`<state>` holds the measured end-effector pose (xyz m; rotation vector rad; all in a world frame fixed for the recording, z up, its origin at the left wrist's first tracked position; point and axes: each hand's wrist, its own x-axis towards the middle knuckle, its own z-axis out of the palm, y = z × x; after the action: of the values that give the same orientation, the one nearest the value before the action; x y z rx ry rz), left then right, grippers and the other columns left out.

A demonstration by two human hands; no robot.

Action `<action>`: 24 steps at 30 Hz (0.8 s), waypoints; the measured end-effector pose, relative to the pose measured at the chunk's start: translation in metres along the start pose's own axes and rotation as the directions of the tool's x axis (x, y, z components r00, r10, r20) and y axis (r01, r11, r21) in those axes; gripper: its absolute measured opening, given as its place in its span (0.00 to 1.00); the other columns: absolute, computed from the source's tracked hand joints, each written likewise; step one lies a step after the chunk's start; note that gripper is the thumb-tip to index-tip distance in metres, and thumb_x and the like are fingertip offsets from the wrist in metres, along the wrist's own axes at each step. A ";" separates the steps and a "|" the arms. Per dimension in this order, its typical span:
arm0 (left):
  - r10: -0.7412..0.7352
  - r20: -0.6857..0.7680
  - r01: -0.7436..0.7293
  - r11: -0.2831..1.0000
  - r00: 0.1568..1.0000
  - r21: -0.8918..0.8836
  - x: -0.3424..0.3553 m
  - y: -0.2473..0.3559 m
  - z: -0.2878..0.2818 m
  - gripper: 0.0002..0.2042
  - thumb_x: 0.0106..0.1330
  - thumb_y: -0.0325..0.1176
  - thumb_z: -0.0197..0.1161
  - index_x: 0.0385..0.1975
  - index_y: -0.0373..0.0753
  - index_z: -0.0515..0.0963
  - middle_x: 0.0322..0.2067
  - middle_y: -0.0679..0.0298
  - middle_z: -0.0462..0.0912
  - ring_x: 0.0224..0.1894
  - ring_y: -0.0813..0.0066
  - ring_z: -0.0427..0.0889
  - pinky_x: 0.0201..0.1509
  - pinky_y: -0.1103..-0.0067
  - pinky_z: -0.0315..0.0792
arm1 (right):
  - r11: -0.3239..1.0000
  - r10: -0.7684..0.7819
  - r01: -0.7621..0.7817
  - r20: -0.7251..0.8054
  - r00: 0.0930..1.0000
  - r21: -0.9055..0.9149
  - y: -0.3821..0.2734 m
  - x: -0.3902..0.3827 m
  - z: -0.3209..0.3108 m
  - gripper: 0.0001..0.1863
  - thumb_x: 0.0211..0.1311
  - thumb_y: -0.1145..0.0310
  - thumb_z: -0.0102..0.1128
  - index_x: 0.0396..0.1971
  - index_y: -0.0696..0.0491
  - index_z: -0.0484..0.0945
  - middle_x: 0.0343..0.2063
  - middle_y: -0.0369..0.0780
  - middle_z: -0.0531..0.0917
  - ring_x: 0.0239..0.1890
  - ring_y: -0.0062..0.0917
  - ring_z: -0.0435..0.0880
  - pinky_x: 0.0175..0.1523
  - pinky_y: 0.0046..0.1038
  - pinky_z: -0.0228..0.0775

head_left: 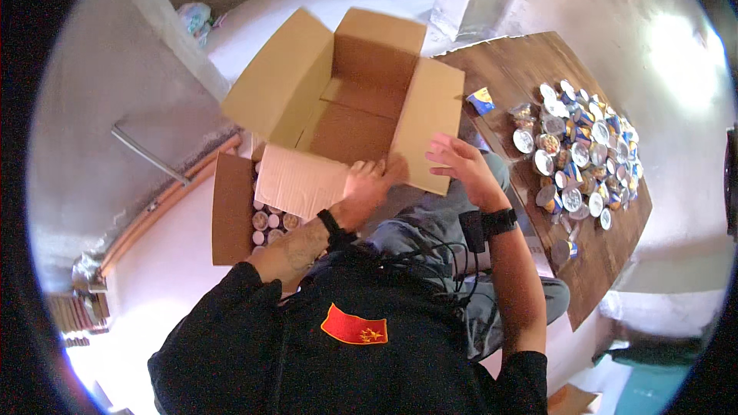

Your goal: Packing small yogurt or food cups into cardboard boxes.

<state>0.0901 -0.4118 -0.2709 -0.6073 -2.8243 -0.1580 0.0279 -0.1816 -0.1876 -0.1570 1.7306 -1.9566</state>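
Observation:
A large cardboard box [361, 119], its flaps spread and its inside bare, stands tilted in front of me. My left hand [367, 187] is at its near edge beside the near flap [301, 182], fingers curled against the cardboard and partly blurred. Over the right flap [430, 119] is my right hand [459, 163], fingers spread, holding nothing; whether it touches the flap I cannot tell. Below and left of the large box, partly hidden by its near flap, a second open box [232, 211] holds several small round-topped cups [265, 223].
On the right, a brown wooden board [492, 69] bears a heap of small blue and white cups [584, 146]. One cup [482, 101] lies apart near the large box. Pipes [161, 204] run along the left wall. A plastic bag [195, 18] lies at the far left.

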 end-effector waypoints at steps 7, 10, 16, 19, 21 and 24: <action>-0.064 0.094 0.079 0.984 0.993 -0.159 0.014 0.021 0.010 0.35 0.57 0.31 0.58 0.67 0.34 0.54 0.52 0.45 0.74 0.49 0.52 0.78 0.52 0.61 0.74 | 0.991 0.058 -0.053 0.038 0.998 -0.123 0.016 0.011 0.017 0.28 0.67 0.65 0.58 0.63 0.61 0.65 0.57 0.42 0.75 0.57 0.25 0.75 0.57 0.28 0.72; -0.076 0.069 0.085 0.985 0.995 -0.149 0.011 0.022 0.007 0.34 0.59 0.31 0.56 0.67 0.33 0.55 0.54 0.46 0.74 0.49 0.52 0.78 0.51 0.63 0.74 | 0.993 0.084 -0.082 0.013 0.996 -0.086 0.026 0.013 0.009 0.27 0.67 0.66 0.58 0.61 0.62 0.67 0.55 0.42 0.77 0.55 0.23 0.77 0.57 0.26 0.72; -0.095 0.016 0.096 0.990 0.995 -0.107 0.020 0.001 0.003 0.35 0.58 0.30 0.56 0.68 0.36 0.55 0.52 0.50 0.77 0.47 0.58 0.79 0.48 0.68 0.76 | 0.995 0.083 -0.079 -0.058 0.995 0.062 0.006 0.003 0.017 0.20 0.70 0.67 0.52 0.58 0.60 0.71 0.54 0.42 0.79 0.53 0.29 0.79 0.57 0.31 0.73; -0.111 -0.068 0.093 0.970 0.991 -0.225 0.034 -0.004 -0.018 0.35 0.58 0.30 0.57 0.68 0.37 0.56 0.47 0.53 0.80 0.45 0.59 0.79 0.46 0.68 0.76 | 0.996 -0.014 0.027 -0.148 0.989 0.084 0.000 -0.003 0.012 0.18 0.69 0.66 0.54 0.55 0.60 0.74 0.51 0.43 0.80 0.51 0.29 0.81 0.54 0.31 0.75; -0.112 -0.026 0.103 0.969 0.993 -0.224 0.039 -0.008 -0.020 0.35 0.55 0.30 0.58 0.66 0.34 0.58 0.50 0.52 0.78 0.44 0.59 0.80 0.46 0.69 0.77 | 0.994 -0.052 0.072 -0.211 0.976 0.086 -0.002 -0.003 0.006 0.17 0.69 0.67 0.53 0.53 0.60 0.75 0.50 0.43 0.81 0.50 0.28 0.82 0.52 0.29 0.76; -0.139 0.038 0.144 0.956 0.990 -0.255 0.045 -0.009 -0.019 0.34 0.55 0.30 0.59 0.64 0.29 0.59 0.52 0.49 0.77 0.42 0.58 0.80 0.45 0.68 0.77 | 0.978 -0.182 0.209 -0.406 0.896 0.023 0.009 0.000 -0.006 0.14 0.68 0.70 0.53 0.50 0.58 0.76 0.41 0.38 0.84 0.39 0.20 0.82 0.41 0.21 0.74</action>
<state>0.0512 -0.4052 -0.2418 -0.4578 -2.8885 -0.5558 0.0283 -0.1760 -0.1971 0.1099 1.9631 -2.3182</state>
